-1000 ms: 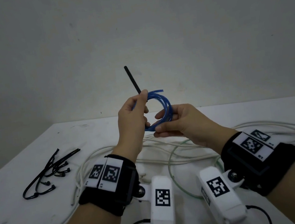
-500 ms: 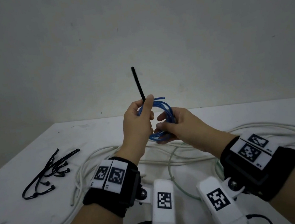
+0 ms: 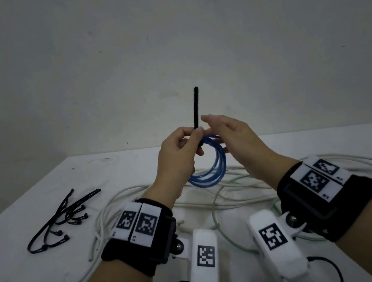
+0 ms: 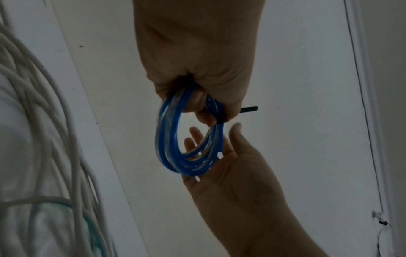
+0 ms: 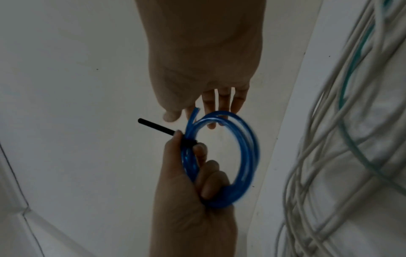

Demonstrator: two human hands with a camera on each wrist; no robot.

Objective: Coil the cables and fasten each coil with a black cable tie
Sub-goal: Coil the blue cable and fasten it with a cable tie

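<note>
Within the left hand [image 3: 177, 156], fingers grip the blue coil [image 3: 210, 170] and pinch the black cable tie [image 3: 196, 113], its tail rising above. Just beyond, right hand [image 3: 235, 138] has let go, fingers spread. Tie looks ready for cinching.

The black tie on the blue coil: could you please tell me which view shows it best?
The right wrist view: there the tie shows both its free tail and the band crossing the coil at the left hand. The head view shows mainly the upright tail. The left wrist view shows a short stub.
</note>
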